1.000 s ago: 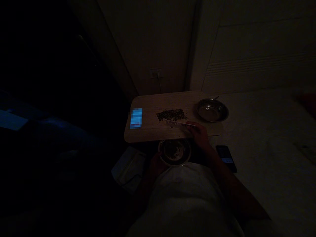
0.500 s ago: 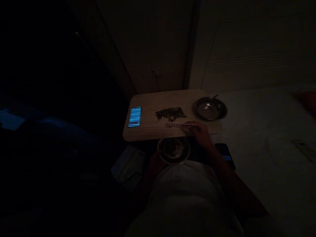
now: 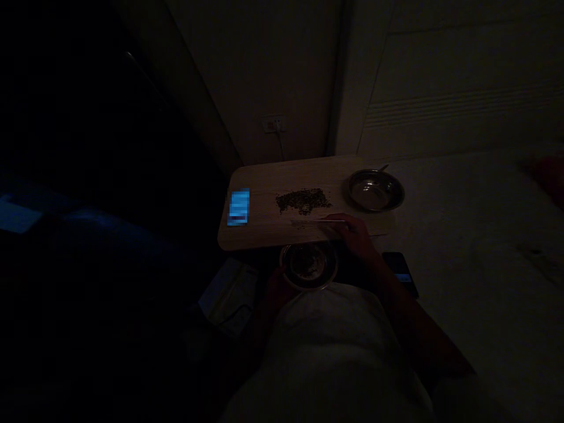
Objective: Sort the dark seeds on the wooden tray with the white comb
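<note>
The room is very dark. My right hand [image 3: 356, 238] rests on the front edge of a small wooden table [image 3: 264, 229], closed on a thin flat strip like a card or ruler [image 3: 315, 221]. The strip lies just in front of a pile of small dark grains [image 3: 303, 201]. My left hand [image 3: 277, 286] holds a metal bowl [image 3: 308, 265] below the table's front edge; something lies inside the bowl.
A second metal bowl [image 3: 376, 190] with a spoon sits at the table's right end. A lit phone [image 3: 238, 207] lies at its left end. Another phone [image 3: 400, 272] lies on the bed to the right. A wall socket [image 3: 273, 124] is behind.
The strip in my right hand has turned flatter and shifted slightly left along the table's front edge. The left hand and bowl stay in place. The view has shifted a little.
</note>
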`<state>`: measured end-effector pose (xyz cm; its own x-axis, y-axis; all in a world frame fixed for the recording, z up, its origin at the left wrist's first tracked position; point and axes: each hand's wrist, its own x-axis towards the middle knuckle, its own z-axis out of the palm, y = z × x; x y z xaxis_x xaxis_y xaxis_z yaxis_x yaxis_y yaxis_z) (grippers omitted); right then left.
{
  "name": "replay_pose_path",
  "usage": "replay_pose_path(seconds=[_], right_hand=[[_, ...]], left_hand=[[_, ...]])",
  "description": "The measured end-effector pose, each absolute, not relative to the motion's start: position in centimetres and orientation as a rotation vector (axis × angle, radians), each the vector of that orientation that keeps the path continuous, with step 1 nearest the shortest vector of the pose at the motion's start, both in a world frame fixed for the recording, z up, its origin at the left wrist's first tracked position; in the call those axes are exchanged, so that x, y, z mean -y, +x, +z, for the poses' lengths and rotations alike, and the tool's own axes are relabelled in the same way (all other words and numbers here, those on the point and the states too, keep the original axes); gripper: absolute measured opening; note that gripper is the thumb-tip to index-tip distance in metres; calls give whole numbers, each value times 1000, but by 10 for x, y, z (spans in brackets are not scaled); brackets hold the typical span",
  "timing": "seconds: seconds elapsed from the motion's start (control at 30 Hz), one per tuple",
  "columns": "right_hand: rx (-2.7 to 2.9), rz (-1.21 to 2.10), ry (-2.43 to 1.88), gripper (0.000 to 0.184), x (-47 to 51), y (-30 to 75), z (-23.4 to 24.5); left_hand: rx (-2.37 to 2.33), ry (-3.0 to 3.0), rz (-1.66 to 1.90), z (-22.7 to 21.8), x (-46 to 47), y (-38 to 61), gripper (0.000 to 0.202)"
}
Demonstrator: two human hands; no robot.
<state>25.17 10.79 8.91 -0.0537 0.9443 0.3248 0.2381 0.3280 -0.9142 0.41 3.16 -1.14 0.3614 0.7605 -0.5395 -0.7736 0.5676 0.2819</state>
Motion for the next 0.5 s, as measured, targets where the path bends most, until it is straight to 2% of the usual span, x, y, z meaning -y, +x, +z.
replay_pose_path(seconds=[0.23,0.5], right_hand=[[1539,867,-1071,21,-109,240,90],[1477,905,-1101,21,-107,247,80]], left_hand=[[-728,-16,1023,-11,-33,8,44],[-774,-23,1014,-7,-31,9,35]])
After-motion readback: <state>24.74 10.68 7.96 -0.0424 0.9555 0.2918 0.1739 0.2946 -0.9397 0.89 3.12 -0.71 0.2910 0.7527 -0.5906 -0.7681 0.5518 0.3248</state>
